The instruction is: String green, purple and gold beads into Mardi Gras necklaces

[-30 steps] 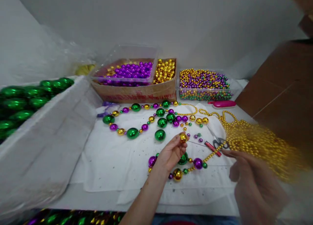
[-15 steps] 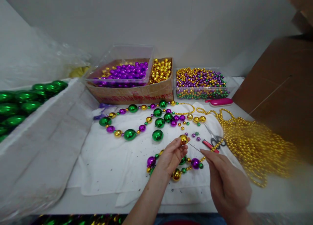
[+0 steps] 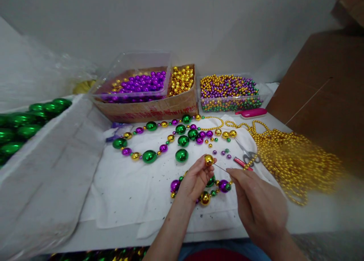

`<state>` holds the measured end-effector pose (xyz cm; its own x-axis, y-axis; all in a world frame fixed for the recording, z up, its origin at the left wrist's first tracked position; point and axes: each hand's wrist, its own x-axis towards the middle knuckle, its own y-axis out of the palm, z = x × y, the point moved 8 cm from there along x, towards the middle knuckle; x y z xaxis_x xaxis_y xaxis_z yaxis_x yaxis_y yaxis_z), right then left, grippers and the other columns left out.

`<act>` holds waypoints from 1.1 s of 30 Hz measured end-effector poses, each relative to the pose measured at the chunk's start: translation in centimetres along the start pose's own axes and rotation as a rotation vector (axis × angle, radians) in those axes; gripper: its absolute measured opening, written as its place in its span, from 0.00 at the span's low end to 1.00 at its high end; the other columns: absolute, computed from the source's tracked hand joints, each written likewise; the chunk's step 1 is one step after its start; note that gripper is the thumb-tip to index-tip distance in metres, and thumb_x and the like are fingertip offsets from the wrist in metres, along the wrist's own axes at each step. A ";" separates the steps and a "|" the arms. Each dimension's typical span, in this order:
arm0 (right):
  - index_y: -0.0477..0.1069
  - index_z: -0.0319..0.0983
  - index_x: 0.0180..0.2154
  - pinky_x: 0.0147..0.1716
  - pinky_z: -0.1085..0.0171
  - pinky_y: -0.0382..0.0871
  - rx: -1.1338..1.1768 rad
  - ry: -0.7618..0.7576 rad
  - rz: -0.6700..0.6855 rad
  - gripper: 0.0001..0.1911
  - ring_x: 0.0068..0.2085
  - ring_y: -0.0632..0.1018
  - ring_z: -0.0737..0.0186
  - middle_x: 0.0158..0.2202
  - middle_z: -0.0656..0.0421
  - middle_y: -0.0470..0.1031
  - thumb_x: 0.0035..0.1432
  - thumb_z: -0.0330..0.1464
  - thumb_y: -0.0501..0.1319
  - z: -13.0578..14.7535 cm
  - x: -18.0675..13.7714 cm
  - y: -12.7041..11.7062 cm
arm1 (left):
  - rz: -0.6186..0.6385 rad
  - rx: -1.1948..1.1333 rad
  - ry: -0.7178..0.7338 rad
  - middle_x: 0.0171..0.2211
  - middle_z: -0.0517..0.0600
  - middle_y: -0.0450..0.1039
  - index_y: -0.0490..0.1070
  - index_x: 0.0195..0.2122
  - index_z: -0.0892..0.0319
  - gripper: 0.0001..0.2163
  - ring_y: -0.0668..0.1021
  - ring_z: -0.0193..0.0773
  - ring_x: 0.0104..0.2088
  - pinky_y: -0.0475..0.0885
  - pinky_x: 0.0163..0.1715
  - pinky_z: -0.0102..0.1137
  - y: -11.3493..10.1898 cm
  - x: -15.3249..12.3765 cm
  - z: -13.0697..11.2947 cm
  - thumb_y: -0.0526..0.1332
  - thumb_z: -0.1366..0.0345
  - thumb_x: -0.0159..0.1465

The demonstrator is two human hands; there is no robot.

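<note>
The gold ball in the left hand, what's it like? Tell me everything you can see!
The gold ball is round, smooth and mirror-shiny, perhaps coated plastic, with dark and bright reflections. The left hand pinches it above the white cloth. A thin needle-like tool in the right hand reaches its right side; whether it goes inside is too small to tell.

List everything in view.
Bin: 1, white, left
Big beads: many, green, bin
Plastic: some, clear, left
Carton: 1, brown, back
Tubs: 2, clear, back
Small beads: many, mixed, tubs, carton
Box: 1+, brown, right
Tool: 1, pink, back right
Scissors: 1, grey, right
Stick: 1, red, right
Strands: many, gold, right
Table: 1, white, below
Cloth: some, white, table
Bead strings: 2, mixed, cloth
Loose beads: many, mixed, cloth
Held bead: 1, gold, centre
Rod: 1, dark, centre
Left grip: 1, bare, on held bead
Right grip: 1, bare, on rod
</note>
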<state>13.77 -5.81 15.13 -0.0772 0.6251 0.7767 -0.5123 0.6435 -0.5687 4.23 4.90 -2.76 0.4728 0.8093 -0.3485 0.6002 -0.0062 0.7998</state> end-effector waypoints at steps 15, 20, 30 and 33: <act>0.70 0.33 0.44 0.36 0.69 0.74 -0.018 -0.010 -0.023 0.11 0.38 0.80 0.62 0.37 0.50 0.79 0.62 0.23 0.53 0.5 0.7 -0.6 | -0.047 0.020 0.028 0.41 0.56 0.76 0.72 0.38 0.66 0.05 0.77 0.30 0.30 0.74 0.30 0.23 0.3 -0.5 -0.4 0.60 0.71 0.61; 0.70 0.31 0.44 0.37 0.69 0.74 -0.001 -0.002 0.000 0.11 0.38 0.79 0.63 0.38 0.49 0.79 0.61 0.22 0.53 0.3 0.5 -0.4 | -0.052 0.044 0.038 0.43 0.58 0.75 0.72 0.38 0.67 0.06 0.77 0.30 0.30 0.74 0.30 0.23 0.1 -0.5 -0.5 0.61 0.70 0.61; 0.70 0.34 0.44 0.33 0.68 0.75 -0.015 0.052 0.014 0.11 0.38 0.80 0.62 0.37 0.50 0.79 0.61 0.23 0.52 -0.2 0.5 0.1 | -0.017 0.094 0.078 0.44 0.56 0.75 0.71 0.41 0.65 0.08 0.76 0.29 0.30 0.75 0.31 0.24 0.0 -0.6 -0.9 0.62 0.68 0.62; 0.71 0.33 0.44 0.35 0.68 0.76 -0.015 0.055 -0.033 0.12 0.37 0.81 0.62 0.37 0.51 0.80 0.61 0.23 0.53 0.2 1.3 -0.4 | -0.014 0.105 0.095 0.44 0.56 0.75 0.70 0.45 0.64 0.11 0.77 0.30 0.31 0.75 0.32 0.24 0.0 -0.7 -1.3 0.62 0.68 0.61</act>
<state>13.67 -5.37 16.44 -0.0137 0.6266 0.7792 -0.5007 0.6703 -0.5478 3.04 5.07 -1.87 0.4031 0.8619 -0.3076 0.6728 -0.0514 0.7380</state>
